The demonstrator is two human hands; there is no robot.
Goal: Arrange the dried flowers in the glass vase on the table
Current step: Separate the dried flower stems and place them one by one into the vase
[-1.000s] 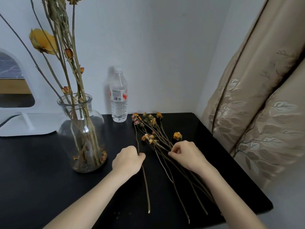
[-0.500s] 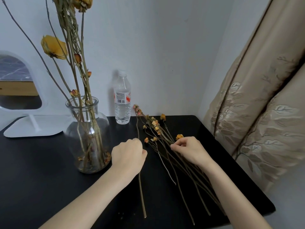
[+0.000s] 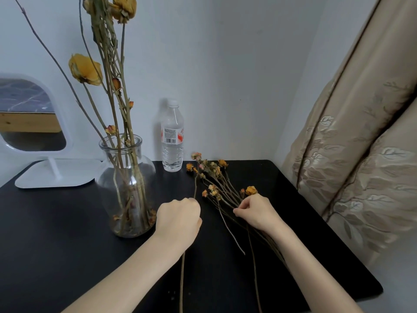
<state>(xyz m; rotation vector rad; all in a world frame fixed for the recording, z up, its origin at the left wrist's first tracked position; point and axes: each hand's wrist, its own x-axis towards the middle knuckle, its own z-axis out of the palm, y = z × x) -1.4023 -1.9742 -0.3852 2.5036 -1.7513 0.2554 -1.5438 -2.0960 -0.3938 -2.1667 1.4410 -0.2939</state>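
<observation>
Two hands work over a black table (image 3: 56, 233). The left hand (image 3: 178, 219) is clenched around a single stem (image 3: 195, 186), which runs out above the fist and below the wrist. The right hand (image 3: 257, 212) pinches stalks in the loose bunch of dried flowers (image 3: 216, 175) lying on the table between the hands and the back wall. Just left of the left hand stands the glass vase (image 3: 126, 177), holding tall stems (image 3: 123, 123) with yellow blooms. A water bottle (image 3: 172, 141) stands behind, a white mirror (image 3: 33, 123) far left, and a curtain (image 3: 361, 154) hangs at right.
</observation>
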